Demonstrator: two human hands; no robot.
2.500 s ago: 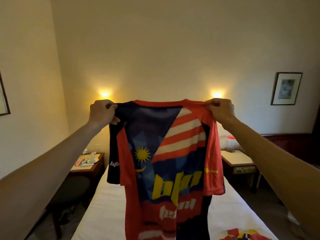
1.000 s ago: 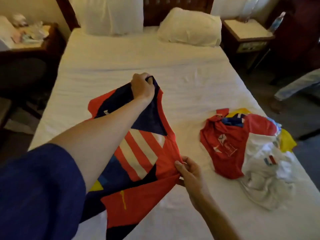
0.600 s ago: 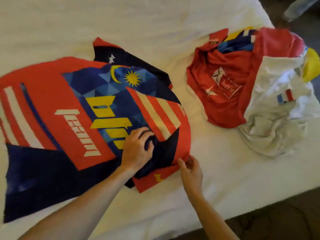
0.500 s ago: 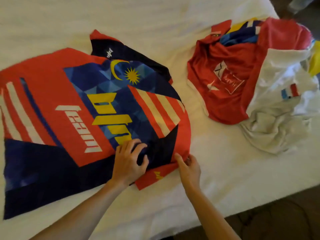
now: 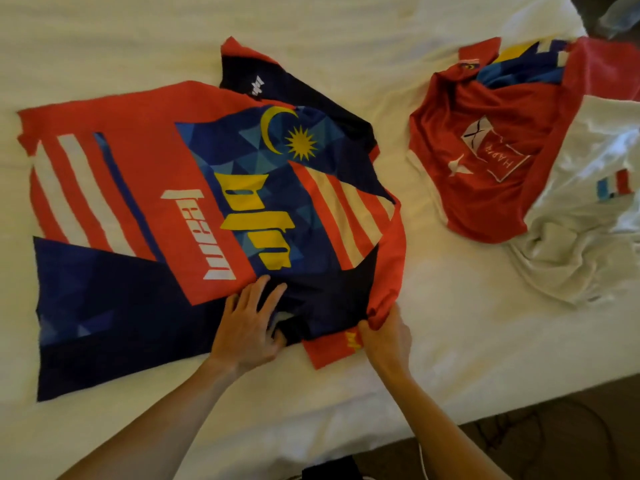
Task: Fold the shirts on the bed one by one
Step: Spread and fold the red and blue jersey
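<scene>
Both hands (image 5: 249, 327) (image 5: 386, 336) hold jersey's (image 5: 207, 202) near edge.

Legible markings, head view. Flag-patterned jersey (image 5: 207, 216): white block lettering "team" on the red panel; beside it, large yellow stylised letters, apparently "bfm", reading uncertain. A yellow crescent and a many-pointed star sit on its blue field. Small white logo on the dark sleeve and yellow mark on the red sleeve: unreadable. Red shirt (image 5: 498, 161): white boxed print, "HAPPA" or similar, partly legible.
</scene>
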